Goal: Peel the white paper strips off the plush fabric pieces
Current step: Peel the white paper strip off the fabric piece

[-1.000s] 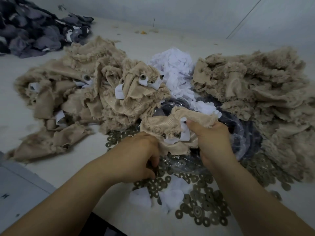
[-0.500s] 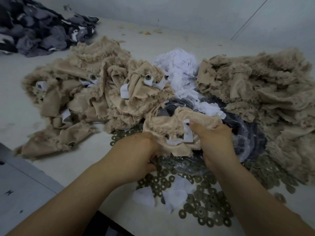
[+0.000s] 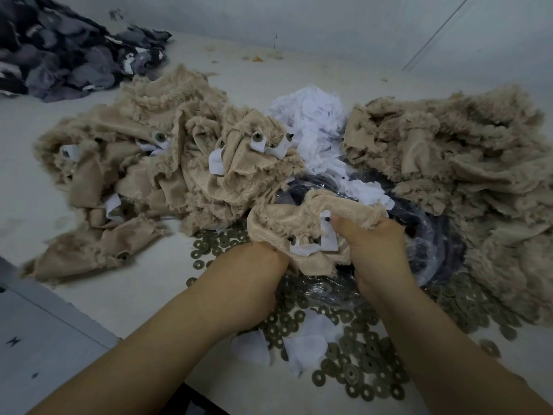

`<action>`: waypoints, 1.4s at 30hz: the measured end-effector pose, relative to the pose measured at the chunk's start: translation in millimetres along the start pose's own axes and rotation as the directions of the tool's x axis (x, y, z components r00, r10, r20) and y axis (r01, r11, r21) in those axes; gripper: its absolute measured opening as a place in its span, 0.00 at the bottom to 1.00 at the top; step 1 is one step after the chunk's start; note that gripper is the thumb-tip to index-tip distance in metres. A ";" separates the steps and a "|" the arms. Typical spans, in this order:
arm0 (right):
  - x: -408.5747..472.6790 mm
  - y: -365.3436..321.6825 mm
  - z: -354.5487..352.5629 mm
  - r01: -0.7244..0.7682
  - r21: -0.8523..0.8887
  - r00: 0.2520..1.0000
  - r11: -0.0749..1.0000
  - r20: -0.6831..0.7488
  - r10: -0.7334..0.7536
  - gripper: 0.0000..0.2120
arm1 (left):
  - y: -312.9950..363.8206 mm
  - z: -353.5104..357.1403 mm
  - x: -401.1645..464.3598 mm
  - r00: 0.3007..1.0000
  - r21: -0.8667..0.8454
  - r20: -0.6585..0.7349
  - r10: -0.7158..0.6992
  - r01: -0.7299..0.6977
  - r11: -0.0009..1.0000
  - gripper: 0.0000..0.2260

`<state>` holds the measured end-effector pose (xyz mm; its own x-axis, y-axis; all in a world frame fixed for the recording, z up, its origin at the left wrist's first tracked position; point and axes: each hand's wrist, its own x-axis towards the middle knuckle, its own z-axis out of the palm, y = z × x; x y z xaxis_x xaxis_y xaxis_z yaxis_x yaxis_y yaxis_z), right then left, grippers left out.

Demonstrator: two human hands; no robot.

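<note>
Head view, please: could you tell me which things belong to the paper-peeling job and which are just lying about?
Job: held plush piece, its white strips, left hand, right hand, left plush pile, right plush pile, peeled paper heap.
Lying about: metal washers, grey fabric pile, plastic bag.

left of you: plush heap (image 3: pixel 155 172)
right: second plush heap (image 3: pixel 466 175)
far between them: paper strips (image 3: pixel 311 121)
near you: washers (image 3: pixel 359 366)
far left: fabric scraps (image 3: pixel 65 55)

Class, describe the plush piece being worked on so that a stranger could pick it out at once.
Start between the two big tan heaps on the pale table, in front of the white paper scraps. The plush piece lies nearest, over a clear bag. Only this one is gripped by both hands, left hand and right hand.
</note>
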<state>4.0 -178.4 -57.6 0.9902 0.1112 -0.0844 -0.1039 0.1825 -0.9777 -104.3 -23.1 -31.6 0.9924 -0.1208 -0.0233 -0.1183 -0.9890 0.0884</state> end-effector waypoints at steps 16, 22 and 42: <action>-12.0 -10.1 7.7 0.096 -0.197 0.995 0.976 0.002 -0.098 0.03 | 7.0 -20.1 20.7 0.821 -0.305 -0.565 -0.081 -0.117 0.945 0.06; -19.5 -12.5 12.3 0.147 -0.268 0.989 0.952 0.044 -0.140 0.05 | 18.2 -1.1 41.1 0.730 -0.206 -0.683 -0.018 -0.169 0.964 0.04; -20.2 -11.2 10.2 0.103 -0.150 0.991 0.983 0.097 -0.089 0.02 | 16.3 0.2 39.5 0.779 -0.844 -0.423 -0.462 -0.154 0.514 0.10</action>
<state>-15.7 -172.7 -42.9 0.9817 0.1889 0.0221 0.0140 0.0444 -0.9989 -67.0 -44.0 -31.3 0.8424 0.3988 0.3624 -0.1848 -0.4179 0.8895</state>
